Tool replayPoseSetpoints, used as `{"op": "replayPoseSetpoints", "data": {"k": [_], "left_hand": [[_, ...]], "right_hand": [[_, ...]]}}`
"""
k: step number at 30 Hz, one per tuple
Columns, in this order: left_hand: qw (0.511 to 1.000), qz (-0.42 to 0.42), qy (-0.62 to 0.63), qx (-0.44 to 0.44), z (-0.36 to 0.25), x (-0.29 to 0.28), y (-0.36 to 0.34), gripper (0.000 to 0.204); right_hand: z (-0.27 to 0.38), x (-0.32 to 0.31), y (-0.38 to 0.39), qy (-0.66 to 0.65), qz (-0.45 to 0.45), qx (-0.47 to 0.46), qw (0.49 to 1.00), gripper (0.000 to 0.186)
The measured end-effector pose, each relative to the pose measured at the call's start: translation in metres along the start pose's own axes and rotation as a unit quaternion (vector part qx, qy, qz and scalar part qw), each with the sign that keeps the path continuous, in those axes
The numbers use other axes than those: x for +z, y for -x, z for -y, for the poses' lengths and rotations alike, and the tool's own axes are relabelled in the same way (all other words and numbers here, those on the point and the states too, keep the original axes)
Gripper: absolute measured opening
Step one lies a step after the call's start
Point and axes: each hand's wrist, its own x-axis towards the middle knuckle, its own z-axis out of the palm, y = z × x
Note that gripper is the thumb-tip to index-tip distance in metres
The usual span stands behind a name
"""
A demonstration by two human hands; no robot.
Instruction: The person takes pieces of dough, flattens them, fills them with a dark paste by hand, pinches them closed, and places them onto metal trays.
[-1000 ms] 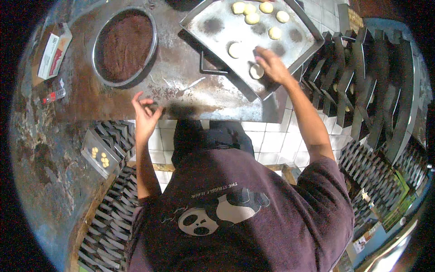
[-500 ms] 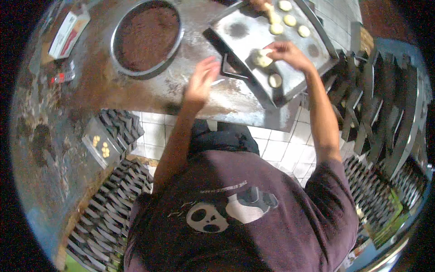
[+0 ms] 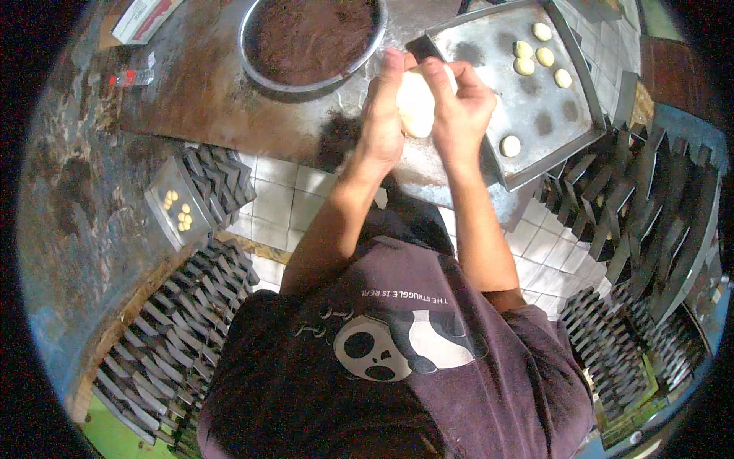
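A pale yellow piece of dough [image 3: 415, 111] is held between my two hands above the near part of the table. My left hand [image 3: 384, 115] closes on its left side, thumb uppermost. From the other side my right hand [image 3: 464, 103] grips it, thumb and fingers bent over its top. To the right lies a metal baking tray [image 3: 482, 84] carrying several small round dough pieces [image 3: 545, 56], mostly toward its far right. One dough ball [image 3: 510, 146] sits alone by the near edge. Beyond my left hand stands a wide round pan [image 3: 258, 74] of dark brown crumbly filling [image 3: 313, 34].
At far left on the table are a white box [image 3: 145, 19] and a small plastic bottle [image 3: 134, 77] with a red cap. Stacked dark trays [image 3: 176, 329] flank me on the left, and more stacked trays [image 3: 634, 199] on the right. One left tray [image 3: 177, 229] carries small dough pieces.
My right hand has brought the dough leftward off the tray, and my left hand, open before, now grips it too. Another person's hand at the tray's far edge is gone. The view has shifted.
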Motion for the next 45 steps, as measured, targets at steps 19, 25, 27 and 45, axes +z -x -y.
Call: {"op": "replayPoseSetpoints", "data": {"k": [19, 25, 27, 45], "left_hand": [[0.889, 0.059, -0.437, 0.122, -0.05, -0.156, 0.034, 0.029], [0.817, -0.075, -0.555, 0.136, -0.083, -0.241, 0.048, 0.03], [0.821, -0.108, -0.545, 0.134, -0.078, -0.274, 0.05, 0.029], [0.888, -0.125, -0.443, -0.024, -0.115, -0.278, 0.045, 0.038]], "right_hand": [[-0.237, -0.077, 0.027, 0.694, 0.396, -0.129, 0.588, 0.027], [-0.186, -0.036, 0.029, 0.534, 0.475, 0.005, 0.699, 0.033], [-0.167, 0.001, 0.01, 0.481, 0.418, -0.07, 0.768, 0.035], [-0.16, 0.118, -0.127, 0.637, 0.486, -0.188, 0.568, 0.043]]}}
